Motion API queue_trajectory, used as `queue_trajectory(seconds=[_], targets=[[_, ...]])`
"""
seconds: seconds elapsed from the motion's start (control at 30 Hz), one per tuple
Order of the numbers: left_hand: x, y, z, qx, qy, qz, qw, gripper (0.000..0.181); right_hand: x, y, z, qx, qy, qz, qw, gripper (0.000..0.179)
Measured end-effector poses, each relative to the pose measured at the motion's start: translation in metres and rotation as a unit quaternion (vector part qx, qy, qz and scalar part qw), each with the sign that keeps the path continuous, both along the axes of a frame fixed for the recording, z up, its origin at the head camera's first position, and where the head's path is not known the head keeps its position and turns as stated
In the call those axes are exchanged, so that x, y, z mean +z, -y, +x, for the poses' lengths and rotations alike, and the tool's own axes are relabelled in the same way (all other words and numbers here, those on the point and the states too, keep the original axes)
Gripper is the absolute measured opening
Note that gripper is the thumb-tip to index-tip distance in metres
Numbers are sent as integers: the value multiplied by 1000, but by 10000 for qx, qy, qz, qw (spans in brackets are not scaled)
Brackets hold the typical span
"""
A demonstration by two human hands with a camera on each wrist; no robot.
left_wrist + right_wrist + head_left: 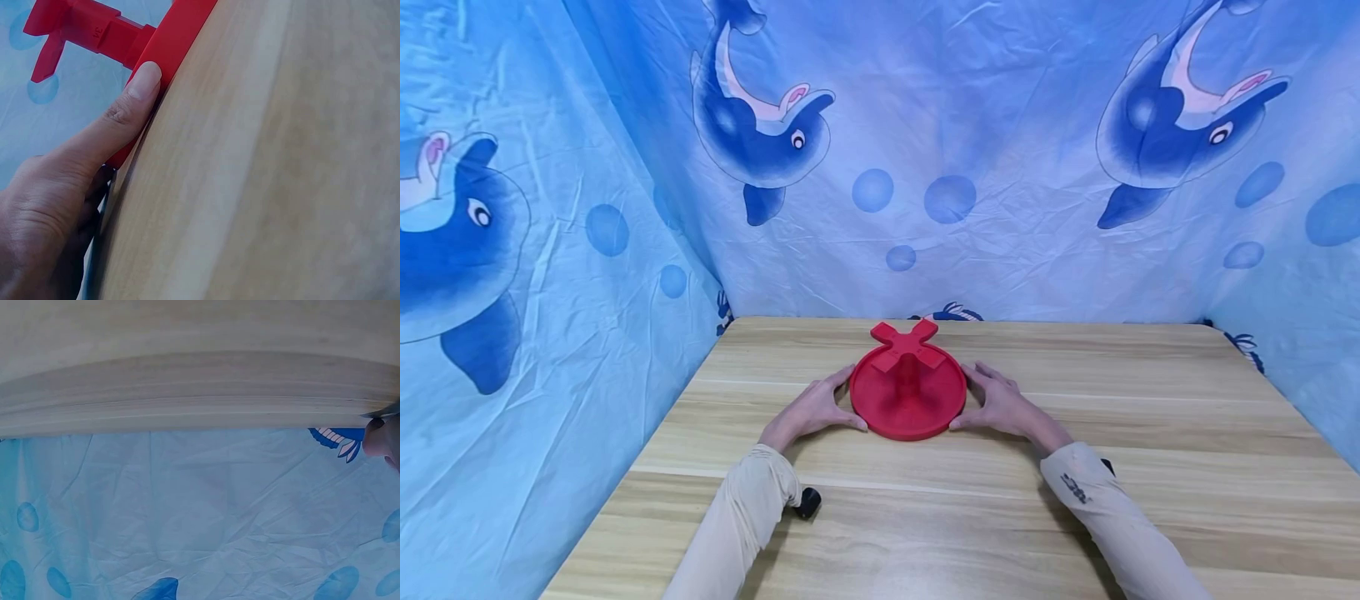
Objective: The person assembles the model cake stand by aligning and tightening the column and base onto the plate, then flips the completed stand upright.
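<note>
A red stand (872,404) sits on the wooden table, made of a round, rimmed base with a post at its middle and an X-shaped top (904,340). My left hand (818,410) grips the base's left edge, thumb at the near side and fingers round the far side. Opposite it, my right hand (1000,407) holds the right edge in the same way. In the left wrist view the thumb (140,84) presses on the red rim (181,37), and small raised marks show on the post. Only a few fingertips (378,439) of the right hand enter the right wrist view.
The wooden tabletop (910,517) spreads around the stand. Blue cloth with dolphins (1037,250) hangs behind the back edge and along both sides. A small black device (808,503) is at the left cuff.
</note>
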State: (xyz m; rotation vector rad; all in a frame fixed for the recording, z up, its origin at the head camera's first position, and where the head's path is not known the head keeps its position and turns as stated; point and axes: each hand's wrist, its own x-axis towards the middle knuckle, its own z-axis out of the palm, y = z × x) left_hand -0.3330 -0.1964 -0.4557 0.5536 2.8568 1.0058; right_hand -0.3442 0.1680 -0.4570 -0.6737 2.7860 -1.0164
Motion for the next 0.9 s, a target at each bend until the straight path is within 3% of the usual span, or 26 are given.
queue_trajectory(seconds=[0.47, 0.6, 0.77, 0.9], targets=[[0, -5, 0, 201, 71, 74, 9997, 115, 0, -1, -2, -111, -117, -36, 9999, 110], [-1, -6, 1, 240, 25, 107, 9997, 114, 0, -4, 0, -120, 97, -212, 9997, 110], [0, -8, 3, 275, 42, 566, 9980, 106, 4, -11, 2, 84, 763, -1139, 9905, 107], [3, -12, 3, 358, 193, 1253, 9913, 94, 11, -18, 4, 200, 844, -1444, 9857, 97]])
